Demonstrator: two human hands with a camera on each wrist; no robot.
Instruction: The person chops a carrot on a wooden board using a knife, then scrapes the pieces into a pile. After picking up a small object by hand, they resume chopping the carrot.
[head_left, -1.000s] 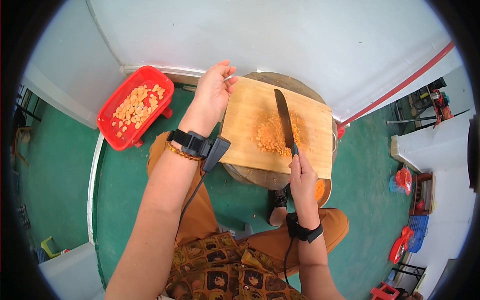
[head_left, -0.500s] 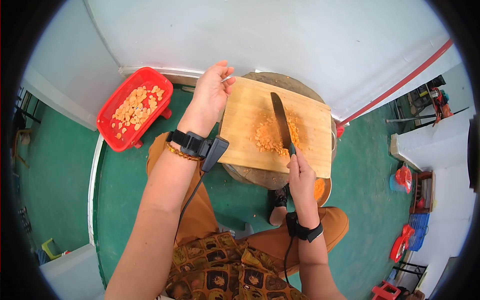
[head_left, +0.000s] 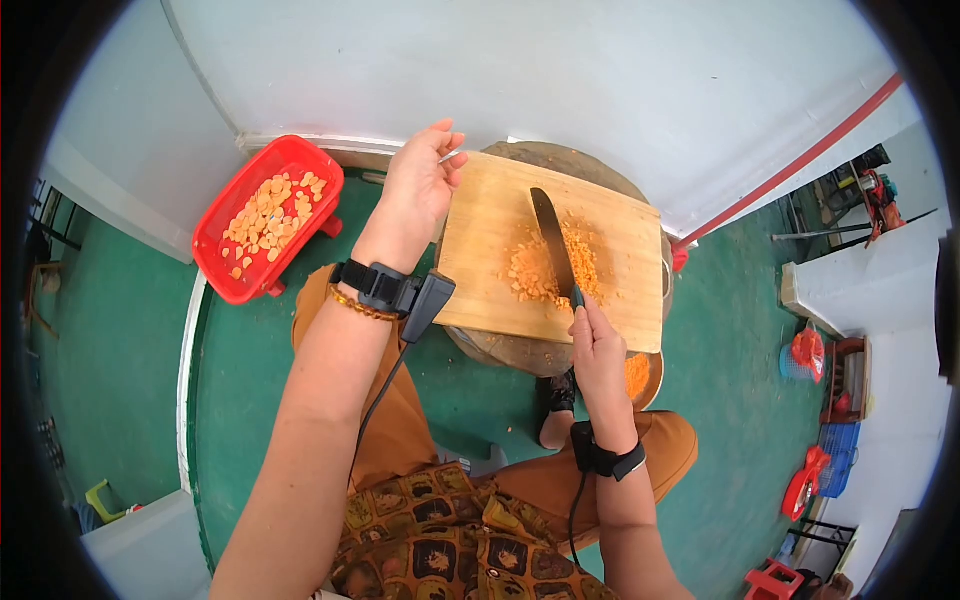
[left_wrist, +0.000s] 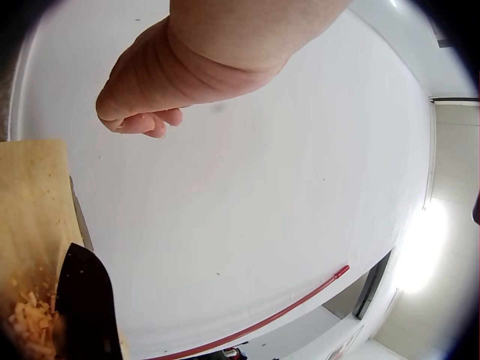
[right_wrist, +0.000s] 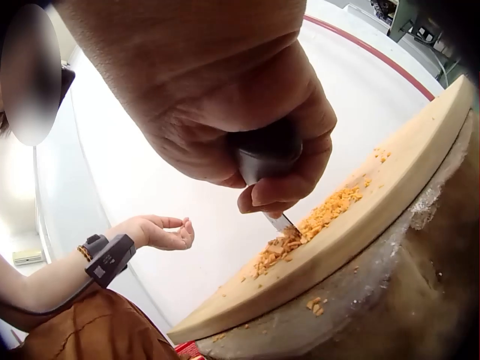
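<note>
My right hand (head_left: 600,365) grips the dark handle of a kitchen knife (head_left: 553,240). Its blade stands in a pile of finely chopped orange pieces (head_left: 532,268), on the wooden cutting board (head_left: 490,200). In the right wrist view the fingers wrap the handle (right_wrist: 268,150), and the blade's lower end meets the chopped bits (right_wrist: 322,217). My left hand (head_left: 418,185) hovers beside the board's far left corner, its fingers loosely curled. Seen from the right wrist, that left hand (right_wrist: 166,232) hangs in the air away from the knife.
Beneath the board is a round wooden block (head_left: 490,350). A red basin (head_left: 215,262) with orange slices stands at the left. A bowl of orange bits (head_left: 640,378) sits low by my right wrist. A white wall (head_left: 480,70) rises just behind the board.
The knife has shifted a little leftward across the chopped pile, its tip swinging left, and my right hand has followed slightly. The left hand stays nearly in place.
</note>
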